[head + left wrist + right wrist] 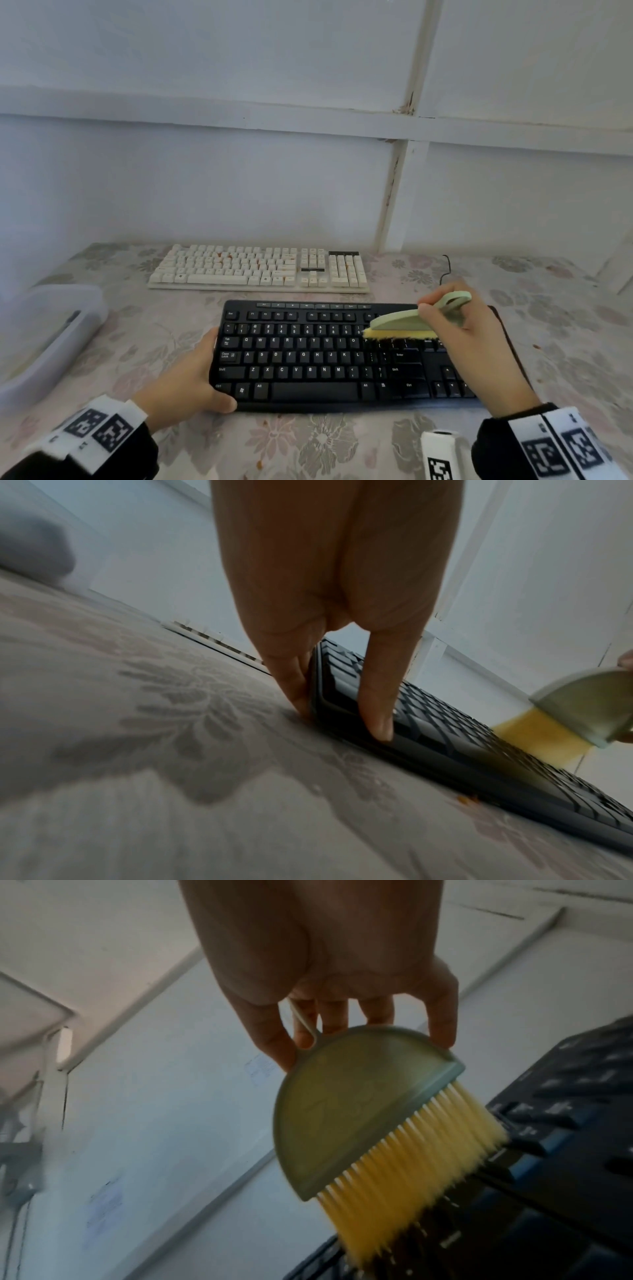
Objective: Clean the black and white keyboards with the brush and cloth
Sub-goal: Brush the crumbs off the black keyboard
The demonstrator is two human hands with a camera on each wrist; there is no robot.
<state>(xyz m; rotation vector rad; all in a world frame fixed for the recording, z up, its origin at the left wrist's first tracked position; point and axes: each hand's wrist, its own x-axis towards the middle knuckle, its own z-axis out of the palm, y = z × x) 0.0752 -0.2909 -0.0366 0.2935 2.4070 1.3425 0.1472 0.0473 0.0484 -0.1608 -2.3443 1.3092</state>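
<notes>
Head view: flat black plastic keyboard (342, 356) lay nearest on flowered tablecloth (308, 445). Left hand (185, 380) clamped its left end, thumb on front edge, fingers along the side. Right hand (476, 342) pinched pale-green half-round brush with yellow bristles (407, 323), bristles on upper-right keys. Likely light, stiff, prone to sliding; end grip suited. Beyond it: cream white keyboard (260, 269), orange specks between keys. Left of it: translucent plastic tub (51, 339). No cloth seen.

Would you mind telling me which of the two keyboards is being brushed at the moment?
The black keyboard, nearest the person: the brush bristles rest on its keys. The white keyboard lies untouched behind it.
</notes>
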